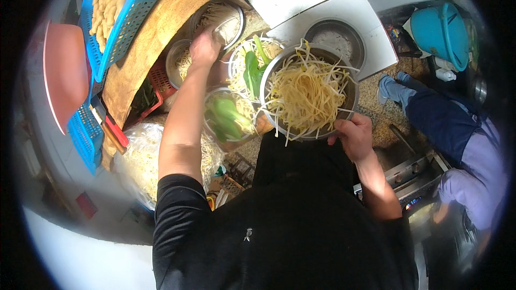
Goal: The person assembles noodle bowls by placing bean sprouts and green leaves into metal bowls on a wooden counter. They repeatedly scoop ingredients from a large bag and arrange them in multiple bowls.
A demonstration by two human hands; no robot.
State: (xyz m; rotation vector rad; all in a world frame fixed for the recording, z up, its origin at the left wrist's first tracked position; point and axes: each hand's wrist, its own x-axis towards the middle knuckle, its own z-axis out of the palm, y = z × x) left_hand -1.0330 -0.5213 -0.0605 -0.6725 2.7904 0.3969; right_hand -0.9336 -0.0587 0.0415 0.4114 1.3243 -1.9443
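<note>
My right hand (354,135) grips the near right rim of a metal bowl (268,84), thumb on top. Bean sprouts with thin pale noodles (308,88) over them fill this bowl, and some sprouts hang over its rim. My left hand (204,48) reaches to the near edge of a metal bowl of pale thin noodles (229,24); its fingertips are hidden, so its grip is unclear. Beside that wrist stands a smaller bowl of sprouts (183,64). Two more bowls hold sprouts with leafy greens (250,72) and greens with sprouts (227,114).
An empty-looking metal pan (344,42) sits on a white board. At left are a plastic bag of sprouts (141,157), knives (107,131), a blue basket of peanuts (139,8) and a pink basin (66,76). A person (463,137) stands at a stove (407,173) on the right.
</note>
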